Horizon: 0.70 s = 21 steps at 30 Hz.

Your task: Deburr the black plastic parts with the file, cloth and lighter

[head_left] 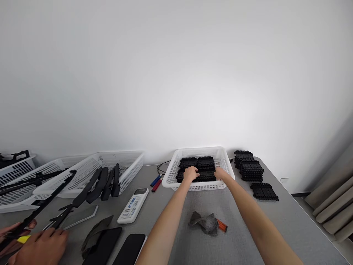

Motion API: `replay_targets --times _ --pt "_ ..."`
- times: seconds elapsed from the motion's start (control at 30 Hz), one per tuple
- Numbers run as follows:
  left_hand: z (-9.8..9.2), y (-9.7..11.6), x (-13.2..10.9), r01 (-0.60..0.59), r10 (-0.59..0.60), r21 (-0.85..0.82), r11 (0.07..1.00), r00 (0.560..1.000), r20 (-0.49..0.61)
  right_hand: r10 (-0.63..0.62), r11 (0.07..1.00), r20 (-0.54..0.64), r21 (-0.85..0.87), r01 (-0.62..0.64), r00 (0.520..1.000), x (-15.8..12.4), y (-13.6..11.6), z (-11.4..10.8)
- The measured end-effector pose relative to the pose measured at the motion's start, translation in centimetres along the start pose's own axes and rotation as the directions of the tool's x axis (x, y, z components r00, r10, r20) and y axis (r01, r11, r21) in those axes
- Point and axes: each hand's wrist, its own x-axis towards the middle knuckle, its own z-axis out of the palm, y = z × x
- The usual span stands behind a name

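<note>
Both of my hands reach into a white plastic basket (171,171) near the wall, which holds stacks of black ribbed plastic parts (205,162). My left hand (191,173) lies on the front stacks, fingers curved over the black parts. At the right end of the front row (206,175), my right hand (220,173) has its fingers against a black part, fingertips partly hidden. More black parts are stacked on the table right of the basket (250,170), with another flat one (264,191) nearer the front.
A grey cloth (205,223) and orange-handled tool (222,226) lie between my forearms. Leftward are a white box (133,206), phones (129,250), blue and red objects (156,182), and baskets (135,171) with long black parts. Another person's hands (44,246) work at lower left.
</note>
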Motion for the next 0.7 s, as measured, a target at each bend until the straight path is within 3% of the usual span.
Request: replay_targets --times 0.7 --pt "-0.27 -0.15 0.02 0.055 -0.054 0.024 0.998 0.997 -0.046 0.002 0.994 -0.014 0.112 -0.001 1.000 0.72 0.35 0.24"
